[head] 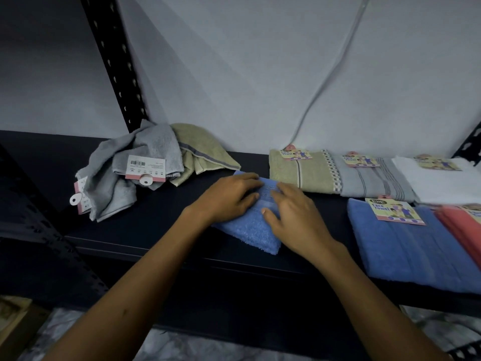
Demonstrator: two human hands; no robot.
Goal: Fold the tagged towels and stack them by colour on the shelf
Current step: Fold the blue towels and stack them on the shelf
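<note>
Both hands lie flat on a small blue towel (250,230) in the middle of the dark shelf (161,212). The left hand (229,196) presses palm down with fingers spread over the towel's far left part, and the right hand (291,217) lies open on its right side, thumb pointing left; neither grips anything. The hands hide most of the towel's middle, so its folds there cannot be made out.

To the far left, a crumpled grey towel (135,168) with two card tags sits in a heap, touching a loosely bunched olive towel (205,152) behind it. The print on those tags is too small to read.

On the right, folded towels lie side by side: a beige towel (299,173), a grey striped towel (374,183) and a white towel (442,181) in the far row, and a larger blue folded towel (411,254) nearer. A pink towel (460,222) at the right edge is blurred and cut off by the frame.
</note>
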